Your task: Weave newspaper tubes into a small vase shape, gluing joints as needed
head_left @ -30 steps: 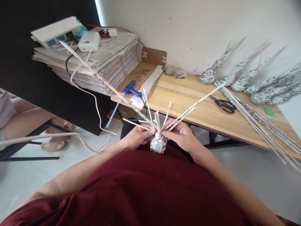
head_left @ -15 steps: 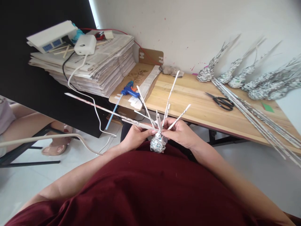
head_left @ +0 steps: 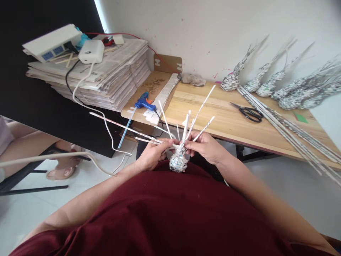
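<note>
Close to my lap is a small woven vase [head_left: 178,162] made of rolled newspaper, its round body low and its narrow neck between my hands. Several paper tubes fan upward from the neck. My left hand [head_left: 154,153] is closed, pinching a long paper tube [head_left: 122,126] that points out to the left. On the other side, my right hand [head_left: 204,145] grips the neck and the base of the tubes, thumb in front. Fingers behind the neck are partly hidden.
On the wooden table [head_left: 202,106] lie black-handled scissors [head_left: 250,113] and long paper tubes [head_left: 279,124]. Finished-looking woven pieces [head_left: 231,80] line the wall. A blue glue gun [head_left: 145,104] rests beside stacked newspapers [head_left: 106,81]. A white cable [head_left: 106,124] hangs at left, near a seated person's legs [head_left: 34,142].
The long tube in my left hand has swung, its far tip shifting right and down. The upright tubes have changed angle as the vase turned slightly. Both hands stay at the neck.
</note>
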Available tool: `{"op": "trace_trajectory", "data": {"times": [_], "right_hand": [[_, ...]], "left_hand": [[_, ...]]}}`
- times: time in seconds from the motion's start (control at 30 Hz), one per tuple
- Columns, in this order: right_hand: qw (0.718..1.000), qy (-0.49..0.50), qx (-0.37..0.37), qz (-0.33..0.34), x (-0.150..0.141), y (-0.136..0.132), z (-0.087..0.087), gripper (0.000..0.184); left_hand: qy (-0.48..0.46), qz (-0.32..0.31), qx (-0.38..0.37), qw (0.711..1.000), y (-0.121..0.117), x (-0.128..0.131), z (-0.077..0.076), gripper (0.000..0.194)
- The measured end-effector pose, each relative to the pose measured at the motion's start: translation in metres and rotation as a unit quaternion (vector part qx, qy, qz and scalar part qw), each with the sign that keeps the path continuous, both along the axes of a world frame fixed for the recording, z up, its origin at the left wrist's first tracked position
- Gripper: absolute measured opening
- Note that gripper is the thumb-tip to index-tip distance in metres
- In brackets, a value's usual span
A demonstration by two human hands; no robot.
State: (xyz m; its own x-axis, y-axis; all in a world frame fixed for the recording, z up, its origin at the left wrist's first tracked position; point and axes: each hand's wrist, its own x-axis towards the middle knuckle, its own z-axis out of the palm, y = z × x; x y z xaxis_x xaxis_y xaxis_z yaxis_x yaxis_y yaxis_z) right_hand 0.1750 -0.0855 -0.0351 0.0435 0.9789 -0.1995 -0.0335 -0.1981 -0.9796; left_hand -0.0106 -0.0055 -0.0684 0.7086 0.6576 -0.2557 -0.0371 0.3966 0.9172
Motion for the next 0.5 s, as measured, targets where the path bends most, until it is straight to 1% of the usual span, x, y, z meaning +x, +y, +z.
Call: {"op": "trace_trajectory", "data": {"times": [0.07, 0.17, 0.33, 0.5], "right_hand": [[1.0, 0.013, 0.008, -0.012, -0.0008, -0.001, -0.0007, 0.034], [0.999, 0.014, 0.023, -0.028, -0.0026, -0.0033, -0.0021, 0.039], [0.998, 0.025, 0.04, -0.038, -0.0049, -0.0054, -0.0047, 0.039], [0.997, 0.032, 0.06, -0.035, -0.0062, -0.005, -0.0077, 0.036]], "left_hand": [[-0.002, 0.005, -0.002, 1.0, 0.0008, -0.0001, -0.0007, 0.036], [-0.006, 0.011, 0.004, 1.0, 0.0012, -0.0004, -0.0018, 0.033], [-0.021, 0.006, 0.008, 1.0, 0.0014, -0.0001, -0.0031, 0.03], [-0.026, -0.018, 0.017, 0.999, 0.0026, -0.0008, -0.0053, 0.03]]}}
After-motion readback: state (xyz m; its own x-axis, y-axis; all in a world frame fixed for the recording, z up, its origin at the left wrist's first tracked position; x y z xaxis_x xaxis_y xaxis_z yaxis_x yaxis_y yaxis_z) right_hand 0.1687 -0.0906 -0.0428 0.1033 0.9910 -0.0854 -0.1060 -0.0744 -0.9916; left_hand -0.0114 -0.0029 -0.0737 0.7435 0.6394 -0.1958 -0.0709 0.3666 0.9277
